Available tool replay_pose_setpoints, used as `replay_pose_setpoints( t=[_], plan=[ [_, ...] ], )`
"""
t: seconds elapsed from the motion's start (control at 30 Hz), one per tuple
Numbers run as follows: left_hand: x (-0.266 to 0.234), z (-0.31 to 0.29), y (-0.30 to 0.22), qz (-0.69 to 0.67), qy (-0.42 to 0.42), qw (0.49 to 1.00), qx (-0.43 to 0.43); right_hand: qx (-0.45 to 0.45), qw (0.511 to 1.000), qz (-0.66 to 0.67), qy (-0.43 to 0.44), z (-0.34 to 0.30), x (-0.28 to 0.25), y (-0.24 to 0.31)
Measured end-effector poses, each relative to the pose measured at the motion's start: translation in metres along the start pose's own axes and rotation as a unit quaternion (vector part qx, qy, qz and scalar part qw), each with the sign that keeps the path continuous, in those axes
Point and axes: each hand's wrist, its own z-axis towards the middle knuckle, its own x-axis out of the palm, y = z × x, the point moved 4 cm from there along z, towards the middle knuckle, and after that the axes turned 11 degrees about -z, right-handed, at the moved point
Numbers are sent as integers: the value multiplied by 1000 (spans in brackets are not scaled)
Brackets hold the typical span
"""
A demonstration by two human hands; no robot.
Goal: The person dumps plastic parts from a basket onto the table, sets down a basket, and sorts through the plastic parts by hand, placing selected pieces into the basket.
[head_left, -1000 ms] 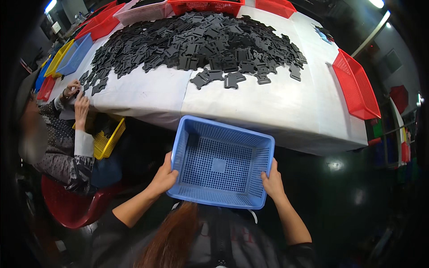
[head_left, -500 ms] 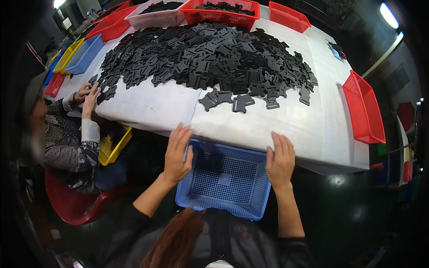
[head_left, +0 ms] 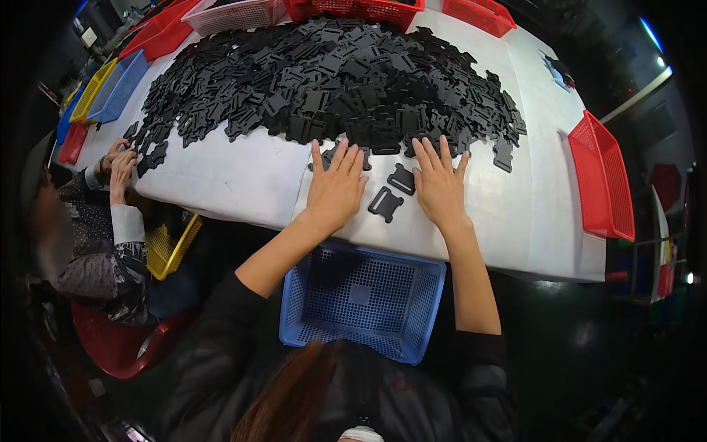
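Observation:
A broad heap of flat black plastic buckle pieces [head_left: 317, 81] covers the far part of the white-covered table. My left hand [head_left: 336, 188] lies palm down at the heap's near edge, fingers spread over a few pieces. My right hand [head_left: 440, 184] is likewise flat with fingers apart, its tips touching the near pieces. Between the two hands lie two separate pieces, one buckle piece [head_left: 386, 204] nearer me and another buckle piece [head_left: 401, 178] just behind it. Under the table edge, in front of my body, sits a blue perforated basket [head_left: 361, 295] with nothing visible in it.
At the left, a co-worker's hands [head_left: 120, 166] handle pieces near the heap's edge. A yellow basket [head_left: 173, 247] is below them. Blue [head_left: 121, 88] and red baskets [head_left: 166, 33] line the left and far edges. A red basket [head_left: 602, 177] stands at the right edge.
Both my hands have moved forward from above the blue basket onto the table at the heap's near edge. Two pieces now lie closer to me, between my hands.

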Motion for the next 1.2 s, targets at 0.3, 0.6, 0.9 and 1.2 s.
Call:
replay_pose_setpoints(
  t=[0.3, 0.6, 0.9, 1.2],
  plan=[
    [-16, -46, 23, -119, -81, 989, -41, -5, 998, 20, 52, -49, -6, 27],
    [-25, -66, 26, -216, -59, 975, -11, 11, 997, 64, 48, -56, -4, 32],
    [-1, -40, -13, -151, 28, 985, 73, -1, 991, 125, 51, -54, -8, 47],
    [-37, -28, -16, -287, -33, 949, 126, -9, 965, 256, 59, -75, -45, 33]
  ],
)
